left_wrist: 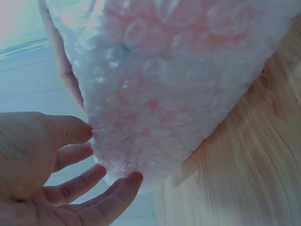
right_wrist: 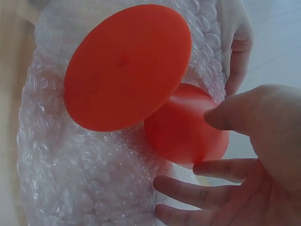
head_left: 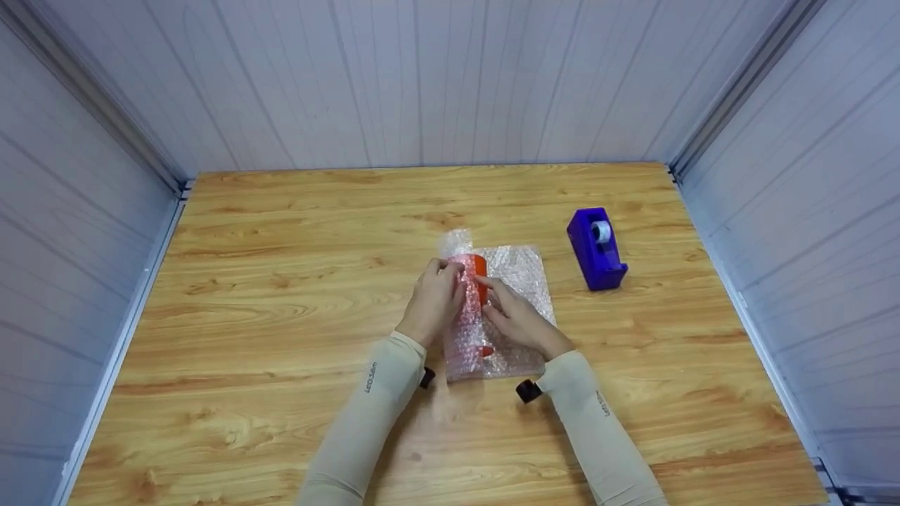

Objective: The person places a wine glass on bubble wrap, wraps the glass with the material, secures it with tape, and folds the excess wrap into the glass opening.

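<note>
A red-orange goblet [head_left: 481,266] lies on its side on a sheet of bubble wrap [head_left: 520,263], its round foot [right_wrist: 127,70] towards the person. Its stem is hidden behind the foot in the right wrist view. One flap of the wrap is folded over the goblet's left side. My left hand [head_left: 434,302] grips this flap against the goblet, thumb and fingertips along the wrap's edge [left_wrist: 127,141]. From the right, my right hand [head_left: 519,318] holds the goblet's bowl [right_wrist: 188,127], thumb on its side and index fingertip at its lower edge.
A blue tape dispenser [head_left: 596,253] with a roll of tape [head_left: 601,232] stands to the right of the wrap. The wooden table [head_left: 295,232] is enclosed by pale panel walls [head_left: 422,84] at the back and both sides.
</note>
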Motion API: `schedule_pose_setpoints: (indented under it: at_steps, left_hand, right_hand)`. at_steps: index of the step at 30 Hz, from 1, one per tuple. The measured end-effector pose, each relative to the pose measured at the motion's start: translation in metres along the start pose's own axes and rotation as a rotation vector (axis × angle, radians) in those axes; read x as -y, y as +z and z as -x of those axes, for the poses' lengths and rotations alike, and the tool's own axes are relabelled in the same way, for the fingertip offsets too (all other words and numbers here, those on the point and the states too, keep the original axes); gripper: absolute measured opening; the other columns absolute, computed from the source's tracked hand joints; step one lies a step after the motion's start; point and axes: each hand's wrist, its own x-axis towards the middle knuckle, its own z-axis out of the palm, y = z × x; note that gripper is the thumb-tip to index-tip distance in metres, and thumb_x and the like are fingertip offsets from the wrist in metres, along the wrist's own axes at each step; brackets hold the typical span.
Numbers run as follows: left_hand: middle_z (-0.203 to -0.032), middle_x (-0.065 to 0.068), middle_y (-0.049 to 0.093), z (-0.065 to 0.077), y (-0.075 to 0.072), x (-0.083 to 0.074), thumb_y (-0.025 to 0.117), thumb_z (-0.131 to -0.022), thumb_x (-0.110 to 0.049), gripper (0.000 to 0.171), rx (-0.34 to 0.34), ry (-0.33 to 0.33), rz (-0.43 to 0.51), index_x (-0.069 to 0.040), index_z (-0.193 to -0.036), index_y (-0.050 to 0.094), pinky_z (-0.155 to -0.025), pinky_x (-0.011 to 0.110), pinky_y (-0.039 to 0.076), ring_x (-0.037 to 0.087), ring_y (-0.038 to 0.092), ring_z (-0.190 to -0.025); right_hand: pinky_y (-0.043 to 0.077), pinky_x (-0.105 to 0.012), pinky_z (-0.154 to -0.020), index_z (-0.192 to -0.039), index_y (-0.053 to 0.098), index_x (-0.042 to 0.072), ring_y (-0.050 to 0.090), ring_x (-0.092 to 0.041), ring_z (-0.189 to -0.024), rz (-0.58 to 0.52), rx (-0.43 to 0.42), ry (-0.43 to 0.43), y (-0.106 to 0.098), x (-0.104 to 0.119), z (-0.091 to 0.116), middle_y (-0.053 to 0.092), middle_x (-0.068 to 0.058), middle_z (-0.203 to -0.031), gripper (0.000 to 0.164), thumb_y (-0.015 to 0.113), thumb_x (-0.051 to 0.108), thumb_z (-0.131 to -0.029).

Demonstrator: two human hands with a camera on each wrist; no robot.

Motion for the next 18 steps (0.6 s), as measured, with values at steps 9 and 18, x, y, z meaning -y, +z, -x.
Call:
schedule_pose_setpoints:
  at_steps: [9, 18]
  left_hand:
    - [-0.119, 0.020, 0.057, -0.0027, -0.0003, -0.0060, 0.065, -0.098, -0.015, 0.026, 0.005, 0.019, -0.017, -0.004, -0.122, 0.065, -0.089, 0.045, 0.053, 0.036, 0.062, -0.102]
    - [-0.115, 0.019, 0.057, -0.0047, 0.0017, -0.0094, 0.066, -0.097, -0.014, 0.024, 0.013, 0.041, -0.042, -0.003, -0.119, 0.066, -0.087, 0.043, 0.054, 0.035, 0.062, -0.097]
  right_hand:
    - [0.040, -0.050, -0.107, -0.154, 0.035, 0.015, 0.045, -0.037, -0.134, -0.058, -0.044, -0.022, -0.0028, -0.0013, 0.0013, 0.041, -0.019, -0.152, 0.055, 0.053, 0.009, -0.103]
    - [0.041, -0.049, -0.106, -0.147, 0.047, 0.003, 0.050, -0.039, -0.127, 0.045, -0.210, -0.125, -0.0013, 0.0034, 0.0015, 0.046, -0.023, -0.142, 0.046, 0.053, 0.005, -0.102]
